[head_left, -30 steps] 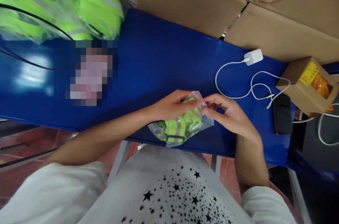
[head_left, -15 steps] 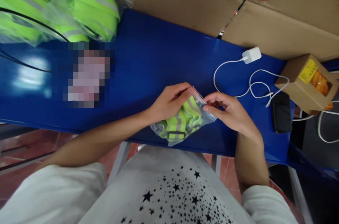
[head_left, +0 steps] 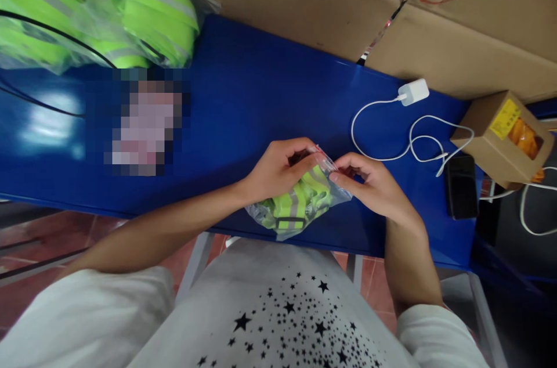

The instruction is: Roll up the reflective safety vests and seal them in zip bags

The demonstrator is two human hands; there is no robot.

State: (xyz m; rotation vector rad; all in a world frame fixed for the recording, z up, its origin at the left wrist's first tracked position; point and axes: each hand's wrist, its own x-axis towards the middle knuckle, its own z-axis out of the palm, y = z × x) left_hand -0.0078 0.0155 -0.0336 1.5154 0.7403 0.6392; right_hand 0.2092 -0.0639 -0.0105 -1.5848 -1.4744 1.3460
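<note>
A clear zip-lock bag (head_left: pixel 342 192) lies at the near edge of the blue table, tilted in front of me. Inside it is a folded neon-yellow reflective strap or vest (head_left: pixel 285 204) with grey bands and a black buckle (head_left: pixel 290 223). My left hand (head_left: pixel 281 168) is closed on the bag's upper left side, thumb on top, by the red zip line. My right hand (head_left: pixel 363 181) pinches the zip edge at the upper right between thumb and fingers. My fingers cover parts of the bag's mouth, and I cannot tell whether it is sealed.
Bagged neon-yellow reflective gear (head_left: pixel 152 14) is piled at the back left, near a blurred-out pinkish item (head_left: pixel 145 127) and black cables. To the right are a white charger (head_left: pixel 413 92) with its cord, a black phone (head_left: pixel 462 187) and a cardboard box (head_left: pixel 496 141). Large cardboard (head_left: pixel 304 2) stands along the back.
My right hand has shifted slightly left along the bag's zip edge, towards my left hand. My left hand stays almost where it was, still gripping the bag.
</note>
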